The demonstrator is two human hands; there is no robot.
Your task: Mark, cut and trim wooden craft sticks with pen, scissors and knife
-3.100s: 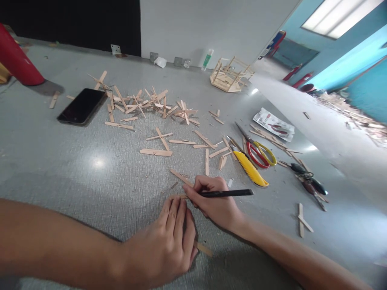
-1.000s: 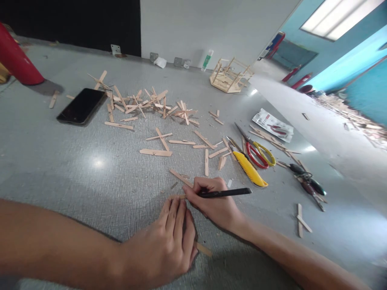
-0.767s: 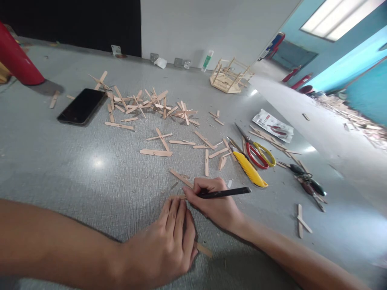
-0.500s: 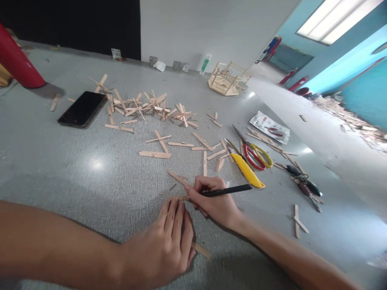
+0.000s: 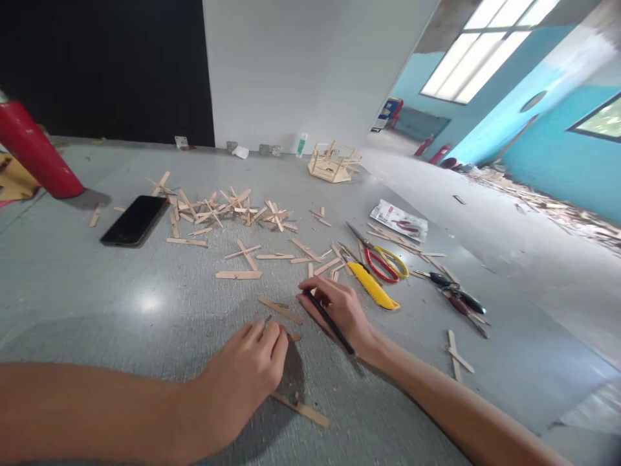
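My left hand (image 5: 255, 362) is closed, its fingers curled round a small wooden craft stick (image 5: 294, 337) whose end pokes out past the fingertips. Most of that stick is hidden. My right hand (image 5: 342, 312) grips a slim black pen-like tool (image 5: 332, 323), its rear end slanting down towards my wrist; the tip is hard to make out. One loose stick (image 5: 280, 310) lies on the grey tabletop (image 5: 160, 336) just beyond my left fingers. Another stick (image 5: 303, 410) lies nearer, below the left hand.
Craft sticks and broken pieces (image 5: 233, 206) are heaped further back. A phone (image 5: 136, 221) lies left. To the right are a yellow cutter (image 5: 373, 285), scissors (image 5: 388, 262), dark-handled pliers (image 5: 458, 294) and a packet (image 5: 400, 220). A stick frame (image 5: 332, 165) stands behind, near a glue tube (image 5: 301, 145).
My hands have moved apart. The left has lifted with fingers curled, uncovering the stick beneath it. The right has drawn away, and the black tool has swung to point down-right. The view has tilted up.
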